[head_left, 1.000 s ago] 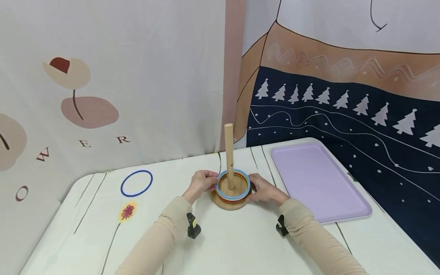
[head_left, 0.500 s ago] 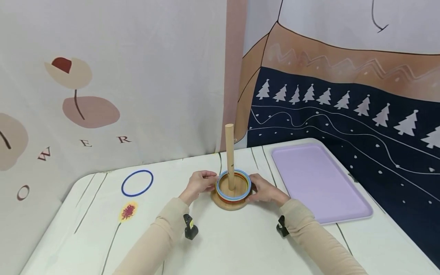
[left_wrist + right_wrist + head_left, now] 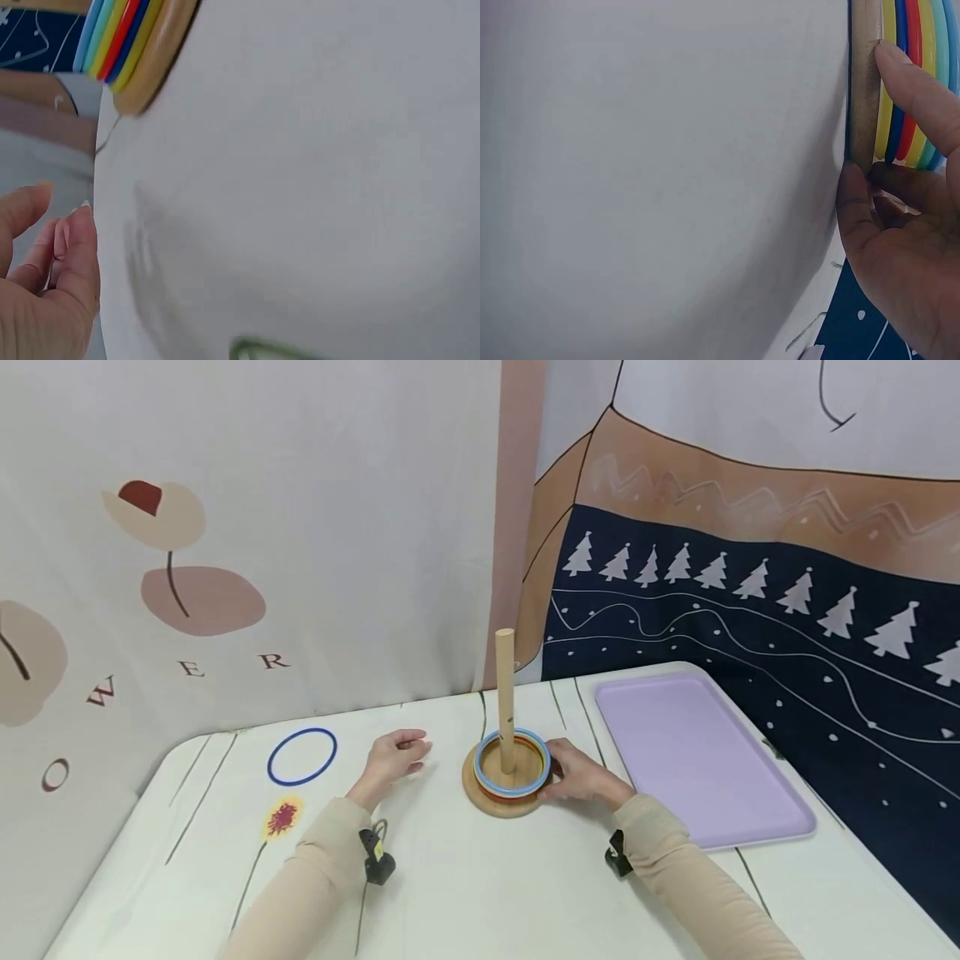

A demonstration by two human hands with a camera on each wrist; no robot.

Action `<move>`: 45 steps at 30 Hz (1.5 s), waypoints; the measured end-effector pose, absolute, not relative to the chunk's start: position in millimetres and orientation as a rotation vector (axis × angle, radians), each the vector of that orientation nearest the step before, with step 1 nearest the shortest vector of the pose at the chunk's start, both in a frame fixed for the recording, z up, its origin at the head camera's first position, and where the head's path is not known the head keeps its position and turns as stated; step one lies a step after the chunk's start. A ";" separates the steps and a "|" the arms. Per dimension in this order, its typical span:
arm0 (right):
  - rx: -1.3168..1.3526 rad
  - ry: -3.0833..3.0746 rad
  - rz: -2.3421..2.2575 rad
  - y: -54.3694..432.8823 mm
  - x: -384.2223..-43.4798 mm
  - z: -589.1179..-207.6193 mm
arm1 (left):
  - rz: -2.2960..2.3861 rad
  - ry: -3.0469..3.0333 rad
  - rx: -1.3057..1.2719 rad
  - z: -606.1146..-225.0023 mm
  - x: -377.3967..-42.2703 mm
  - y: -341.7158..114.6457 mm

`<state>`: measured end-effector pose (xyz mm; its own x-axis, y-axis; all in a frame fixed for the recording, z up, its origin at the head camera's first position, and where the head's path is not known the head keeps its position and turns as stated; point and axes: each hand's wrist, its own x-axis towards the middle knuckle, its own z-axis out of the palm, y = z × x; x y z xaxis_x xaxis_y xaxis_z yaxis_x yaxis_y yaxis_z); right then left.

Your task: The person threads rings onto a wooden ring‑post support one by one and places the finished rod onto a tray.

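A ring stacker's round wooden base (image 3: 487, 799) and tall peg (image 3: 506, 693) stand near the middle of the table. Around the peg lies a stack of thin colored rings (image 3: 124, 37), light blue on top, yellow at the bottom. My right hand (image 3: 579, 774) grips the right side of the base; in the right wrist view its thumb (image 3: 911, 82) lies across the base's edge and the lower rings. Left of the stacker, my left hand (image 3: 390, 762) holds nothing, fingers loosely bent. A dark blue ring (image 3: 269, 765) lies flat on the table farther left.
A light purple tray (image 3: 697, 760) sits on the table at the right. Printed cloth (image 3: 360, 527) hangs behind the table's back edge. A printed yellow and red flower (image 3: 283, 818) decorates the white tabletop (image 3: 480, 885).
My left hand has left the stacker's side and moved left toward the dark blue ring. The right hand has kept its place at the base.
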<state>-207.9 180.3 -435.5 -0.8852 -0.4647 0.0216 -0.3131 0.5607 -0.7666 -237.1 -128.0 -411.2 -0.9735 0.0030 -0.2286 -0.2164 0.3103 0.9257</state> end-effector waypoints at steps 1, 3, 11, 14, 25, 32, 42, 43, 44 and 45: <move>-0.647 2.604 -1.232 180.2 -208.0 -435.4 | 1.730 2.396 -0.212 -411.1 -237.2 -134.5; -0.629 2.603 -1.234 179.8 -208.2 -435.2 | 1.731 2.417 -0.239 -411.0 -238.2 -148.2; -0.611 2.588 -1.262 179.9 -207.8 -435.3 | 1.650 2.524 -0.344 -408.4 -237.5 -201.6; -0.620 2.581 -1.267 179.8 -207.3 -435.4 | 1.639 2.548 -0.352 -408.0 -234.5 -220.1; -0.595 2.571 -1.271 179.6 -205.9 -436.7 | 1.652 2.575 -0.477 -410.0 -223.3 -265.7; -0.617 2.554 -1.274 178.7 -206.8 -437.1 | 1.618 2.619 -0.543 -411.8 -218.3 -285.8; -0.628 2.540 -1.280 178.3 -206.8 -435.3 | 1.519 2.707 -0.615 -419.9 -216.0 -306.1; -0.627 2.540 -1.280 178.2 -207.0 -435.0 | 1.507 2.714 -0.622 -421.6 -216.3 -307.6; -0.632 2.550 -1.271 178.3 -207.0 -434.7 | 1.500 2.721 -0.627 -423.0 -216.5 -309.2; -0.629 2.554 -1.268 178.2 -207.1 -434.5 | 1.486 2.729 -0.631 -424.2 -216.9 -310.5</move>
